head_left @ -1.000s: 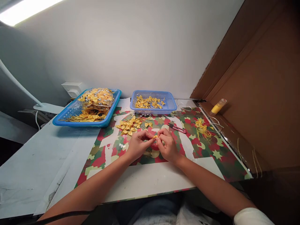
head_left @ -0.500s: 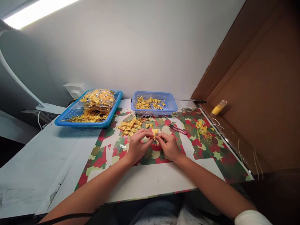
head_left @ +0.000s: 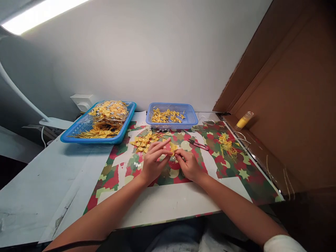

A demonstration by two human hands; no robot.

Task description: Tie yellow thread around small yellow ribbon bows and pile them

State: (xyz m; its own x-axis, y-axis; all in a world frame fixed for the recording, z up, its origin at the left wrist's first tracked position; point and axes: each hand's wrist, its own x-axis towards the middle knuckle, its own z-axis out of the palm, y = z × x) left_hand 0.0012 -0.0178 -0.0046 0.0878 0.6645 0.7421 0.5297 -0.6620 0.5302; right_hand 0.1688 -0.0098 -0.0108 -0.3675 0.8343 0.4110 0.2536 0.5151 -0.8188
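Observation:
A small yellow ribbon bow (head_left: 173, 147) is pinched between both hands over the red and green patterned mat (head_left: 236, 175). My left hand (head_left: 153, 161) grips its left side with thumb and fingers, the other fingers stretched forward. My right hand (head_left: 189, 164) holds its right side with the fingertips. A loose pile of yellow bows (head_left: 143, 141) lies just beyond my left hand.
A small blue basket (head_left: 193, 120) with yellow bows stands at the back centre. A larger blue tray (head_left: 78, 134) with bagged bows sits at back left. Red thread snips (head_left: 198, 144) and yellow thread scraps (head_left: 228, 145) lie right. A yellow bottle (head_left: 243, 120) leans on the cardboard wall.
The bow has been lifted slightly and turned up between the fingertips. My left hand's fingers have stretched forward. Both hands stay in the same spot.

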